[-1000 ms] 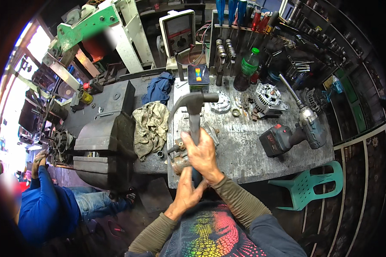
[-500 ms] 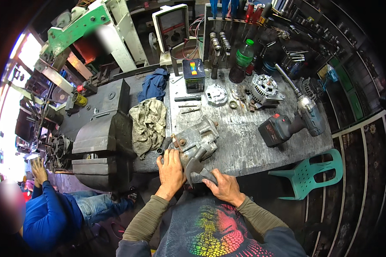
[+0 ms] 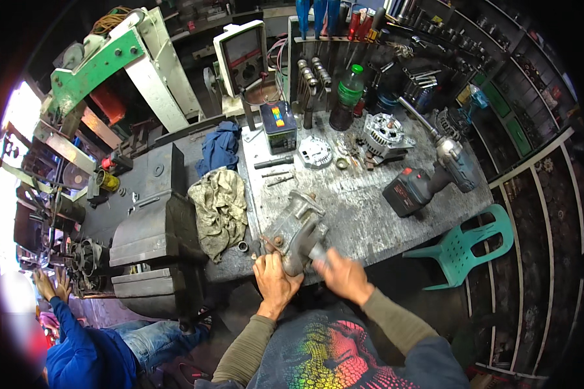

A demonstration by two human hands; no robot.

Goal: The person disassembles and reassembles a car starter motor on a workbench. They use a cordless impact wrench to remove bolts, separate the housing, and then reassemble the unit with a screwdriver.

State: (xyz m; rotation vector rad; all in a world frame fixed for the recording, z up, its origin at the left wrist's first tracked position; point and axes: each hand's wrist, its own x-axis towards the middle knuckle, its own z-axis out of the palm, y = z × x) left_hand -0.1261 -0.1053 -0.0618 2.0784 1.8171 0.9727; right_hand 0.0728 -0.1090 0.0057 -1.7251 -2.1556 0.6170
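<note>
A dull metal housing (image 3: 285,220) with a rusty bolt lies at the front edge of the scuffed bench (image 3: 389,236). My left hand (image 3: 272,285) has its fingers curled on the near end of this housing, holding it. My right hand (image 3: 344,275) grips the dark handle of a claw hammer (image 3: 305,243), whose motion-smeared head is down over the housing. A small black ring (image 3: 243,246) sits just left of them, beside the pale stained rag (image 3: 217,214).
A cordless impact wrench (image 3: 409,191), an alternator (image 3: 383,139), a green-capped bottle (image 3: 349,94) and a blue cloth (image 3: 217,142) are on the bench. A large vise (image 3: 146,253) stands left, a green chair (image 3: 464,253) right. A person in blue (image 3: 84,350) works at far left.
The hammer came down from upright in front of me onto the housing. My left hand left the handle and moved onto the housing. The co-worker's hands at far left spread apart.
</note>
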